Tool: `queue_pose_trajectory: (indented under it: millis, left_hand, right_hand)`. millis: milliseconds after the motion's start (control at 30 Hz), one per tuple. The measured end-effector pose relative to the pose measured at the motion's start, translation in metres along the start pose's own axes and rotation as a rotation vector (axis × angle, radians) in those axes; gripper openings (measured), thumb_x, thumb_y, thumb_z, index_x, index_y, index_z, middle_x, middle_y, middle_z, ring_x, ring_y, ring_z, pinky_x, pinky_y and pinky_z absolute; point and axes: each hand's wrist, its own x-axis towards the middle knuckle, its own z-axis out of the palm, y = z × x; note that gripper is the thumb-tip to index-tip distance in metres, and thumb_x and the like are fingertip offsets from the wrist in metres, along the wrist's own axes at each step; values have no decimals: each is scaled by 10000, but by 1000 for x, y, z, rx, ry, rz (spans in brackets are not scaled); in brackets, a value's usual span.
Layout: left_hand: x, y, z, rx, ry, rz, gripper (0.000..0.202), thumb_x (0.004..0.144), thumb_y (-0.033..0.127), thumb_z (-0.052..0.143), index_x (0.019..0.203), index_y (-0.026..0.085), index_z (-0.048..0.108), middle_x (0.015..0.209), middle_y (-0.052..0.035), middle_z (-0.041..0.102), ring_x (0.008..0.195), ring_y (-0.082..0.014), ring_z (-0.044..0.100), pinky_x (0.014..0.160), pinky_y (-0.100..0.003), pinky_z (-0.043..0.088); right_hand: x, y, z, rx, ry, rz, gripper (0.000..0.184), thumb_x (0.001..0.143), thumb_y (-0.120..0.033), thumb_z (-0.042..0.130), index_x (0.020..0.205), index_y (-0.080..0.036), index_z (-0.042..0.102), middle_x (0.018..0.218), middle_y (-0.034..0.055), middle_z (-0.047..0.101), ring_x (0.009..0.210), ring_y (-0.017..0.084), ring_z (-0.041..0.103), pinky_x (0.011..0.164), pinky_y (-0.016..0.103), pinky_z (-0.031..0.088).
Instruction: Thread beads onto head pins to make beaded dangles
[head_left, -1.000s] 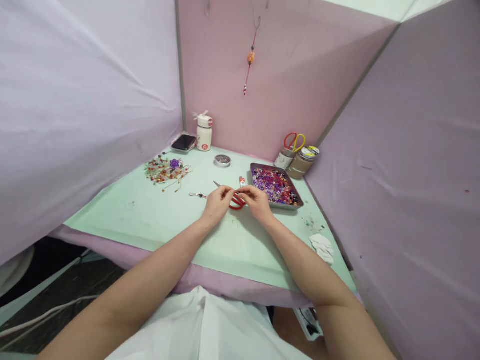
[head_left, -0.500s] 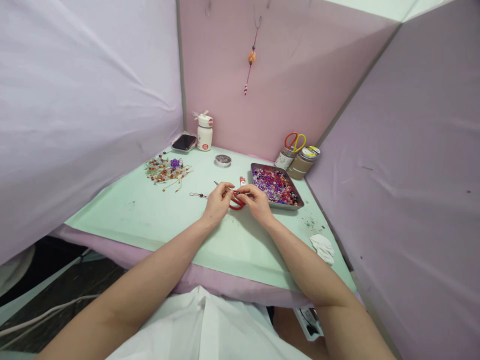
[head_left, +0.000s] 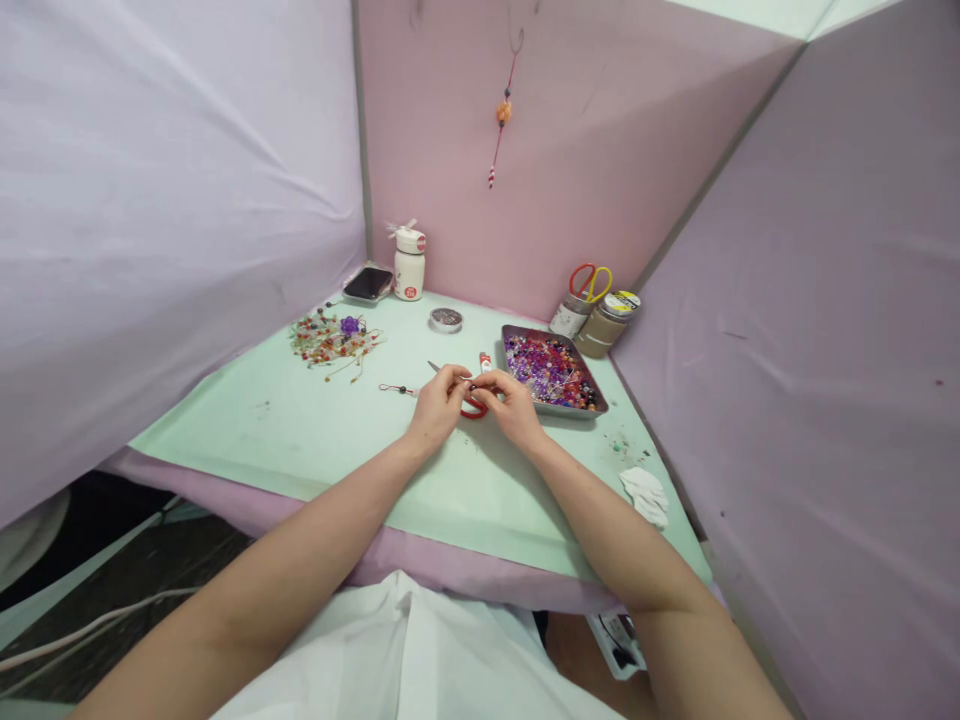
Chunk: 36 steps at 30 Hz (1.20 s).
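My left hand [head_left: 436,408] is closed in a pinch on a beaded cord [head_left: 405,390]. The cord's looped end, with a dark bead, sticks out to the left over the table. Facing it, my right hand [head_left: 511,408] pinches a small dark bead [head_left: 472,387] where the fingertips of both hands meet. The cord between the fingers is too small to make out. Beneath the hands lie red-handled scissors [head_left: 474,411], partly covered, their blade pointing to the back left. A small red and white item [head_left: 485,361] lies just behind my right hand.
Right of the hands stands a metal tray [head_left: 564,411] full of beads. Behind it are a tin with scissors [head_left: 570,316] and a jar [head_left: 604,328]. Beaded strands [head_left: 330,343], a phone [head_left: 368,284], a white bottle [head_left: 409,272] and a round dish [head_left: 446,320] sit further left and back. A crumpled tissue [head_left: 645,495] lies right.
Both hands stay in place, fingertips together. The fingers have shifted slightly, and the dark bead sits a little further left between them.
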Motion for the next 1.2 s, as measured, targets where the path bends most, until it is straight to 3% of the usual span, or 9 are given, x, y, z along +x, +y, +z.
queue_pose_trajectory:
  millis: [800,933,1067,1200]
  left_hand:
    - [-1,2,0,13,-32,-30,110,841,237,487,918,195,554,768,1,628,719,-139,583,688,-267,435]
    - [2,-5,2,-71,-45,-87,141,832,285,516,931,189,546,805,-11,633,758,-146,597,703,-277,451]
    - [6,-5,3,-245,-41,-214,172,799,276,547,939,179,527,727,11,605,644,-120,575,608,-249,447]
    - [8,-1,2,-276,4,-279,159,786,273,550,907,170,536,678,19,571,580,-104,535,544,-229,416]
  right_hand:
    - [-1,-2,-1,-40,-5,-22,92,795,-281,594,813,-214,654,837,17,657,746,151,570,708,291,457]
    - [-1,-1,0,-40,-6,-38,78,801,-263,589,804,-211,647,825,15,650,745,148,568,706,288,455]
    - [0,-1,-1,-55,-17,-53,87,797,-280,605,847,-220,643,863,27,641,782,159,572,713,298,466]
    - [0,0,-2,-71,-2,-111,142,804,-307,615,916,-223,643,985,61,609,864,175,574,710,308,481]
